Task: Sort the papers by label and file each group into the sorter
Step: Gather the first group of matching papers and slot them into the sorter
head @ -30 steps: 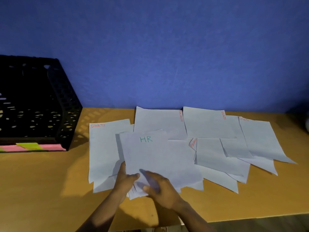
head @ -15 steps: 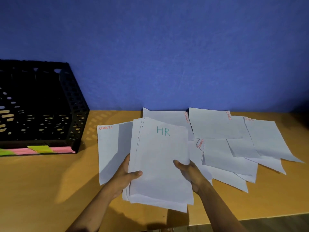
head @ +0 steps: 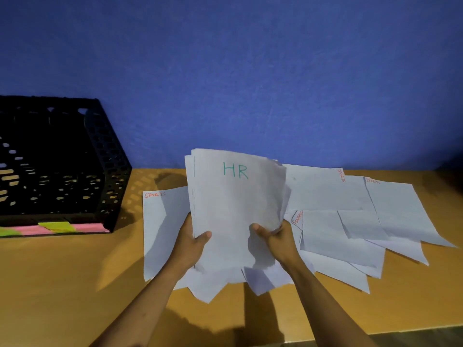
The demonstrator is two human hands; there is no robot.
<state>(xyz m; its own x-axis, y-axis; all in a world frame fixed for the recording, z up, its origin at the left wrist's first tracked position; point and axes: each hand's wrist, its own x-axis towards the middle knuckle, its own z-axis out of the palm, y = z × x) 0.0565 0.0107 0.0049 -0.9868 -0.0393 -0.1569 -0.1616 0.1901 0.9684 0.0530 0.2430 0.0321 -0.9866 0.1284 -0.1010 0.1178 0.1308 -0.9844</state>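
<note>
A stack of white sheets, the HR stack [head: 235, 204], stands tilted upright above the table, its top sheet marked "HR" in green. My left hand [head: 191, 240] grips its left edge and my right hand [head: 274, 237] grips its lower right side. A sheet labelled "SPORTS" [head: 162, 221] lies flat to the left of the stack. More loose papers [head: 350, 221], some marked "SPORTS" and one "FINANCE", are spread on the right. The black perforated sorter [head: 62, 166] stands at the far left.
The wooden table [head: 62, 284] runs against a blue wall [head: 250, 71]. Pink and green sticky labels [head: 57, 227] line the sorter's front bottom edge. The table's front edge shows at lower right.
The HR stack went from lying loosely on the table to gathered in both hands, then was raised and tilted upright. The view shifted so the sorter sits further right.
</note>
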